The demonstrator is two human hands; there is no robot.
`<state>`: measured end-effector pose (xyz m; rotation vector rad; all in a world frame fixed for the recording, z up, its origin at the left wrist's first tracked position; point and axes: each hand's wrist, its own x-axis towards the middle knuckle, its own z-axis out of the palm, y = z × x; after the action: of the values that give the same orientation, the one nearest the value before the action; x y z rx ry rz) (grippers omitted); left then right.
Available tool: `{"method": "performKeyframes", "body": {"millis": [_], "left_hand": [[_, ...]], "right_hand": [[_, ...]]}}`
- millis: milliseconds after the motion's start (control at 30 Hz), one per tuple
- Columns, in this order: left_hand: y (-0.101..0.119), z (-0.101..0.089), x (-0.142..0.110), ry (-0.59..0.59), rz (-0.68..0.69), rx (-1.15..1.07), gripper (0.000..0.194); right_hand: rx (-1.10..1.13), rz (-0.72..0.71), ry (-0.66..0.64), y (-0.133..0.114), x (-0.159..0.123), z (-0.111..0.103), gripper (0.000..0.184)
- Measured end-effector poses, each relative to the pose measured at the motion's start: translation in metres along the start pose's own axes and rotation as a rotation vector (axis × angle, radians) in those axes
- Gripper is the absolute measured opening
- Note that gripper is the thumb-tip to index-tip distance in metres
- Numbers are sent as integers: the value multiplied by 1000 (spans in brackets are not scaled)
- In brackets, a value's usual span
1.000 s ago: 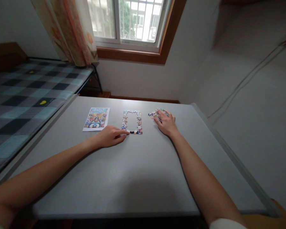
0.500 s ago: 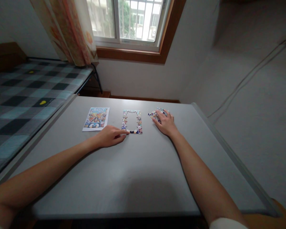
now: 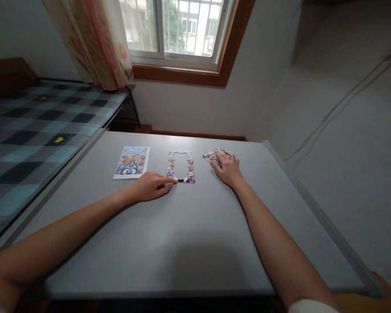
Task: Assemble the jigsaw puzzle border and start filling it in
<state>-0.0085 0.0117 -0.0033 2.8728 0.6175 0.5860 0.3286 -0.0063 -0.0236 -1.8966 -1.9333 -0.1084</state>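
White table [image 3: 143,243] below; your left hand [image 3: 151,184] lies low, index finger and thumb apart, fingertip at the puzzle border's [image 3: 190,167] near-left corner. Your right hand [image 3: 228,168] spreads palm-down over loose pieces [image 3: 210,157], hiding some; individual shapes are indistinct.

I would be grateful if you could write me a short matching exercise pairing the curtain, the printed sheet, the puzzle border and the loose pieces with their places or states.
1. Curtain
2. Printed sheet
3. Puzzle border
4. Loose pieces

A. In a heap, partly covered by the right hand
B. Hanging at the left side of the window
C. A rectangle with an open middle, the left hand at its near left corner
D. Flat on the table, left of the other items there

Right pairs: 1-B, 2-D, 3-C, 4-A
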Motion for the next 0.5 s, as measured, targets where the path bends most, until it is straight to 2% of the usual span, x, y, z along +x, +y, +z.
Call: {"method": "performKeyframes", "body": {"millis": [133, 500], "left_hand": [[-1, 1, 0, 0, 4, 12, 33], [-2, 2, 0, -6, 10, 3, 32]], "right_hand": [[38, -19, -22, -1, 0, -2, 55], [53, 10, 24, 0, 1, -2, 47]]}}
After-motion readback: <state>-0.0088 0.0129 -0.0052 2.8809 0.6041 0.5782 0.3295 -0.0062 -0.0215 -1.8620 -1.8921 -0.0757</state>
